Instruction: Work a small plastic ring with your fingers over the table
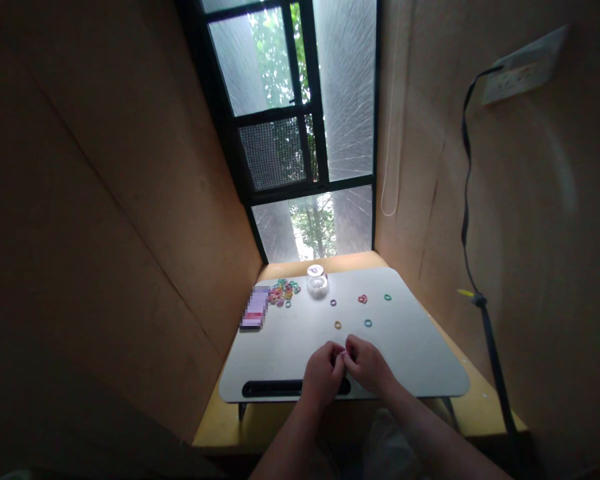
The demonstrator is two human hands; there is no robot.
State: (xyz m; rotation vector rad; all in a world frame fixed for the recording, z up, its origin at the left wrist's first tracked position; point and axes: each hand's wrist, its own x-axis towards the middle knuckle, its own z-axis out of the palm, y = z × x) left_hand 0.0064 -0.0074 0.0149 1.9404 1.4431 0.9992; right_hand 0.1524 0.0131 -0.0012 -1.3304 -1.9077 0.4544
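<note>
Both hands meet above the near part of the white counter (410,360), right of its centre line. The left hand (324,372) and right hand (366,363) are narrow, fingers curled, fingertips together on a small pink piece (345,352); its full shape is hidden by the fingers.

Loose bands lie beyond the hands. Nearest: an orange band (337,325) straight ahead and a teal band (369,323) ahead and to the right. Farther: a dark band (333,303), a red band cluster (363,299) and a green band (387,297), in a row from left to right. A mixed band pile (283,293) lies at far left, beside the phone (255,308), which is at the left edge. A clear jar (317,283) stands near the far edge.

The near edge runs beneath the wrists. A black slot (273,388) lies along it, partly covered by the left hand. Bare surface extends from the right hand to the rounded right corner, and from the left hand toward the phone.
</note>
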